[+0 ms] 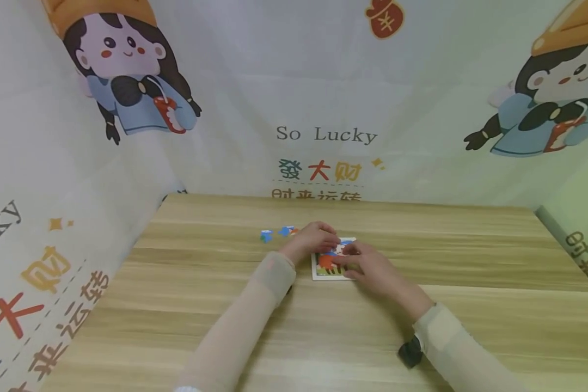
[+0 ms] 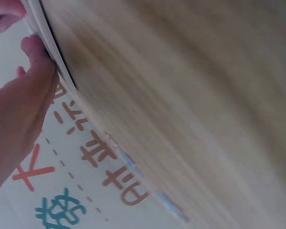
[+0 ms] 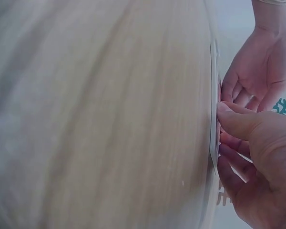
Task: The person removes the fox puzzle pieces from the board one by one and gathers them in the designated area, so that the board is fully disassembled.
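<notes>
A small jigsaw puzzle board [image 1: 314, 272] with a white rim and a colourful picture lies flat on the table. My left hand [image 1: 316, 239] reaches over its upper left part, fingers loosely bent and touching the picture. From the right, my right hand [image 1: 374, 269] rests its spread fingertips and thumb on the picture. In the right wrist view the board [image 3: 213, 109] appears edge-on, with the right hand [image 3: 271, 162] nearer and the left hand [image 3: 262, 67] beyond. The hands cover part of the picture. Whether a loose piece lies under the fingertips is hidden.
Two or more loose blue puzzle pieces, one [image 1: 267, 235] farther left and another [image 1: 287, 231] near the left wrist, lie behind the left forearm. The wood-grain table [image 1: 176, 283] meets a printed cloth [image 1: 235, 109] at its back. A black device [image 1: 410, 353] hangs at the right wrist.
</notes>
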A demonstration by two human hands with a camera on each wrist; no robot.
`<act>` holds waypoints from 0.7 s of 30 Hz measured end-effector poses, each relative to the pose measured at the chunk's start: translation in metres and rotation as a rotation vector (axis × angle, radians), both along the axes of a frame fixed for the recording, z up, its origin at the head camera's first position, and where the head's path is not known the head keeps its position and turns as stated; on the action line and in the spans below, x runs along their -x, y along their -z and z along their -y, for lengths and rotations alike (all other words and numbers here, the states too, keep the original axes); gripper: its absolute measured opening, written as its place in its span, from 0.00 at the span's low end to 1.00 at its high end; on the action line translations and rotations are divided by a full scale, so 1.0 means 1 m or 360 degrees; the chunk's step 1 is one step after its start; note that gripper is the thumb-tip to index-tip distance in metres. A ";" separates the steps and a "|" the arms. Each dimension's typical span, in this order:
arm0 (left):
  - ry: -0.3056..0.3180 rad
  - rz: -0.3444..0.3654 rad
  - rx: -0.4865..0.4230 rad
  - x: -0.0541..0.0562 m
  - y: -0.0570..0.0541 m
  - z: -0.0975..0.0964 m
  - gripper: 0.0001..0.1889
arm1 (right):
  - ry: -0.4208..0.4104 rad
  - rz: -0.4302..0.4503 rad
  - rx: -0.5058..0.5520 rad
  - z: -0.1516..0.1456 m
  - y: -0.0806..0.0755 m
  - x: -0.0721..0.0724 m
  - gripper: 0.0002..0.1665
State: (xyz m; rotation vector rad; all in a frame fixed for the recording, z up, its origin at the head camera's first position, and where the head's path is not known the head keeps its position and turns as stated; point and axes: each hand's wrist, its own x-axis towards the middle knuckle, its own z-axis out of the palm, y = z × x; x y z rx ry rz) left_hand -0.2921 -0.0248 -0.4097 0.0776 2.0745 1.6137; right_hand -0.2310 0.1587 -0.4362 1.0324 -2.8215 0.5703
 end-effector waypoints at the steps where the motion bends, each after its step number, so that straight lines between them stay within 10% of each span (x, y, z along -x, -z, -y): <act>1: -0.0010 0.0059 -0.0071 0.001 0.000 0.000 0.19 | 0.0011 0.0009 -0.0003 -0.001 0.000 0.000 0.21; 12: 0.0010 0.0168 -0.0109 0.005 -0.003 -0.005 0.21 | -0.0012 -0.0025 -0.0024 -0.004 -0.001 0.002 0.21; 21: 0.0123 -0.0260 0.0370 0.000 0.000 -0.020 0.15 | -0.0072 -0.0038 0.0030 -0.002 0.001 0.002 0.20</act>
